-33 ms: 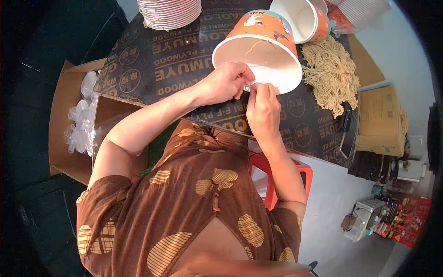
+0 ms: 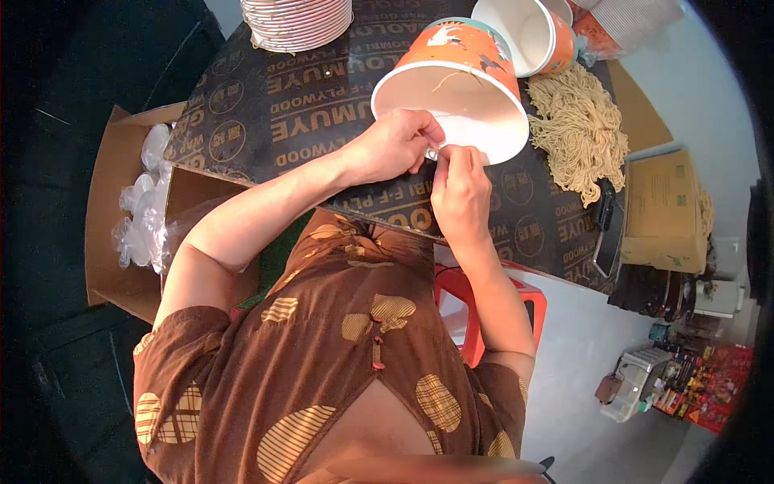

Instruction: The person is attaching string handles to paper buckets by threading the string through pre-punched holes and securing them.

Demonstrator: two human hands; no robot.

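Note:
An orange paper bucket (image 2: 476,50) with a white inside lies on its side on the dark printed plywood table (image 2: 322,97), its mouth toward me. A thin beige string (image 2: 456,78) shows at the upper inside wall. At the lower rim, my left hand (image 2: 395,145) and my right hand (image 2: 462,189) meet, fingertips pinched close together. Between them sits a small whitish, shiny bit (image 2: 432,153), too small to name. Fingers hide most of it, and I cannot tell whether it is fixed to the rim.
A second orange bucket (image 2: 556,44) lies behind, beside a loose heap of beige cord (image 2: 576,121). At the far left stands a stack of nested white rims (image 2: 296,24). Cardboard boxes flank the table: one with clear plastic pieces (image 2: 145,214), one closed (image 2: 661,211). A red stool (image 2: 528,294) stands below.

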